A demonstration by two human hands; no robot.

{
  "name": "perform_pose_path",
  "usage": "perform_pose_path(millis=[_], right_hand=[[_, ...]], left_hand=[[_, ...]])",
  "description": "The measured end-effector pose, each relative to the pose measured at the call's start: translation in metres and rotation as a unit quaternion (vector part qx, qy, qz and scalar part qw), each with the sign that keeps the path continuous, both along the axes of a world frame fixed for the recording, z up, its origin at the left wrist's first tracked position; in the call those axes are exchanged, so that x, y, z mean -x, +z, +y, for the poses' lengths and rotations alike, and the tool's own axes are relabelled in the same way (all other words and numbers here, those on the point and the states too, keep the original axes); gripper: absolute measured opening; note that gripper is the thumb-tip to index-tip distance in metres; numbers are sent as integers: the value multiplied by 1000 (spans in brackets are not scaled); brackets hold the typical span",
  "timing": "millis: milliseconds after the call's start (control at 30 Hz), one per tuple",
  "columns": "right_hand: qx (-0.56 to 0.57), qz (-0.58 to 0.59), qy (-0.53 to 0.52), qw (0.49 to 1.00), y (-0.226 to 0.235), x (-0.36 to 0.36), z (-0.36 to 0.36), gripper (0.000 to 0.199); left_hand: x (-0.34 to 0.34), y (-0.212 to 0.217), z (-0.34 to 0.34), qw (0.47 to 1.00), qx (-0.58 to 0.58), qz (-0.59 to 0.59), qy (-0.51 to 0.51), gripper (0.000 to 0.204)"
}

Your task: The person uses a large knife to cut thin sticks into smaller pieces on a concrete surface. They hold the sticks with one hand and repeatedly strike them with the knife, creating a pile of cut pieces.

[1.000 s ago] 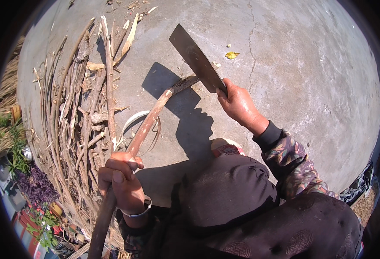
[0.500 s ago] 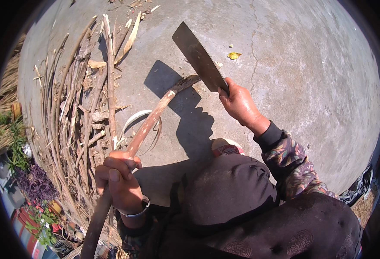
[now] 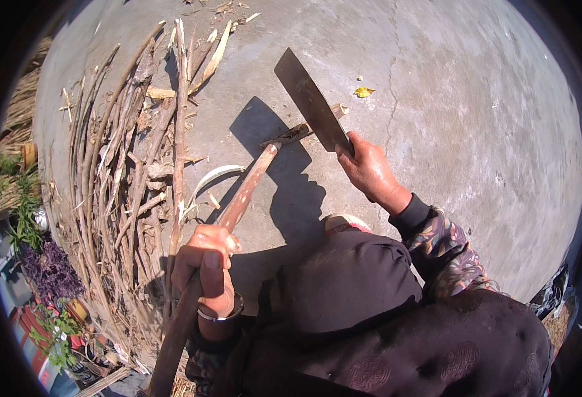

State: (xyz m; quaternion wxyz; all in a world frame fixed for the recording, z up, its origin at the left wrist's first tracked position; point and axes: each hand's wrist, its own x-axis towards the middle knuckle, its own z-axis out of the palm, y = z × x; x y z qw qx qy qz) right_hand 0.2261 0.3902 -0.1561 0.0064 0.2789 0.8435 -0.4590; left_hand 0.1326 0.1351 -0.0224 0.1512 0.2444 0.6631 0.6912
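My left hand is wrapped round a long, partly peeled branch, which slants from the lower left up toward the middle. The branch's far tip rests against or over a short, dark-barked piece of wood on the concrete. In my right hand is a cleaver with a broad, dark rectangular blade, gripped by its handle and pointing up and left. The blade is above the short wood and hides part of it. A pale, curled bark strip lies beside the branch.
A long pile of sticks covers the ground on my left, with split pale wood at its far end. Potted plants stand beyond the pile. A yellow leaf lies on the concrete floor. Black plastic is at the right edge.
My left hand and the branch have moved a little right. The cleaver sits slightly lower in view. The short wood now shows a pale end right of the blade.
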Motion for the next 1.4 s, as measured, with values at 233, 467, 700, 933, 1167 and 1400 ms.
perform_pose_path(millis=[233,467,700,933,1167,1400], right_hand=[[55,82,24,995,38,5,-16,20],[-5,-53,115,992,7,22,-43,20],[72,115,48,990,15,21,-26,19],[3,9,99,995,-4,37,-41,19],[37,155,66,985,1,31,-32,23],[-12,26,42,999,-22,40,-35,22]], left_hand=[[-9,-4,-3,999,26,33,-20,23],[-12,-12,-6,999,-11,23,23,26],[-12,-18,-11,997,-49,-4,63,26],[-7,-19,-18,990,-61,-61,114,27],[-4,-25,-28,983,-69,-103,138,25],[-4,-10,-16,980,-54,-104,162,28]])
